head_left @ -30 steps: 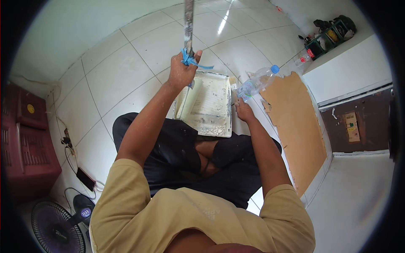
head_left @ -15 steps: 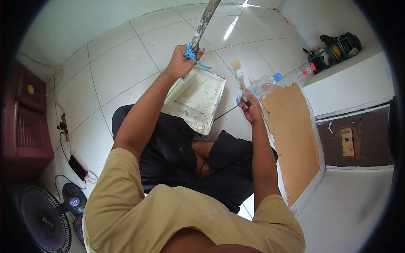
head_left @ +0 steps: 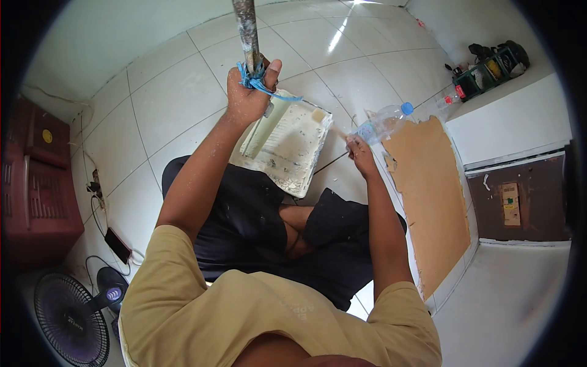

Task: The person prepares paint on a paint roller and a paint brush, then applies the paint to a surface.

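My left hand (head_left: 247,92) grips a paint-spattered pole (head_left: 247,33) where a strip of blue plastic (head_left: 252,77) is tied around it. Just beyond that hand, a pale paint roller (head_left: 264,131) is over the left side of the white paint tray (head_left: 292,160), which is caked with cream paint. Closed around a flat paintbrush (head_left: 318,115), my right hand (head_left: 362,155) is right of the tray. The brush points left, its bristles over the tray's far right corner; motion blurs its handle. Behind that hand lies a clear plastic bottle (head_left: 382,124) with a blue cap.
Brown cardboard (head_left: 428,202) lies along the right. A green crate of items (head_left: 492,73) sits on the ledge at the back right. To the left are a maroon cabinet (head_left: 46,202), a phone on a cable (head_left: 117,244) and a fan (head_left: 72,321).
My left hand and the pole have shifted left. The paintbrush has swung from pointing away over the floor to pointing left over the tray. The right hand has moved slightly nearer.
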`<state>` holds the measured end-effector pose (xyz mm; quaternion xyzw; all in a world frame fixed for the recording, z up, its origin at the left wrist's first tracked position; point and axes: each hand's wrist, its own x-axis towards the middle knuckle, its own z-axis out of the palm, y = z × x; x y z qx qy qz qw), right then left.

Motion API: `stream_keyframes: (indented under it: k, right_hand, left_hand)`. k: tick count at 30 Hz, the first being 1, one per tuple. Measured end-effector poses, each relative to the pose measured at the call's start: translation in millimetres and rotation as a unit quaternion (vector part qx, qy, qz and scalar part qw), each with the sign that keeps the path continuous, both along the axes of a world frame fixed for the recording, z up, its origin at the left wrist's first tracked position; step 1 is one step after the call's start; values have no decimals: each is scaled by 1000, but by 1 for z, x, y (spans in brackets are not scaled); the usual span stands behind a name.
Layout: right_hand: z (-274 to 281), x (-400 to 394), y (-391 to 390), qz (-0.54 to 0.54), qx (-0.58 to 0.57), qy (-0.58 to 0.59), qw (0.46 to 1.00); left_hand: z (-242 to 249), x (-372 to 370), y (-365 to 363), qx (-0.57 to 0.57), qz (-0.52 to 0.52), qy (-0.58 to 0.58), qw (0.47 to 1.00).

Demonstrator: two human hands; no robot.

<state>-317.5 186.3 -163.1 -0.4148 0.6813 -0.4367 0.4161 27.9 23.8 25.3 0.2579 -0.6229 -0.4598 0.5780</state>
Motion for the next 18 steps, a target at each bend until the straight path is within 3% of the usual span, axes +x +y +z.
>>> stream_keyframes:
  k: [1,3,4,5,7,9,11,13,15,16,18]
  right_hand:
    - [15,11,0,1,2,-2,1000]
    - [54,38,1,-56,-74,300,949]
    - [40,33,1,-6,-12,386,923]
    - [20,26,3,-7,-7,383,924]
    - [-1,23,4,111,104,441,884]
    - [8,20,-1,92,87,434,892]
    - [34,31,-3,-4,-51,398,916]
    - [68,51,-3,-74,-71,350,931]
    - [82,61,1,-107,-123,319,934]
    - [73,58,2,-111,-122,321,933]
    - [22,34,-1,-61,-9,427,902]
  left_hand:
    - [1,0,1,2,1,-2,1000]
    - [0,-1,4,-4,8,29,1000]
    - [-1,-1,5,1,9,27,1000]
    - [-1,-3,4,0,16,31,999]
    - [-4,-7,-2,-4,16,34,999]
    - [-18,-10,-11,11,20,-12,1000]
    - [-32,-13,-21,13,36,-33,999]
    - [-40,-18,-34,-10,46,-106,993]
    - [-37,-25,-35,-26,59,-92,994]
    - [-34,-29,-34,-15,48,-81,995]
    - [-33,-38,-33,-4,30,-65,997]
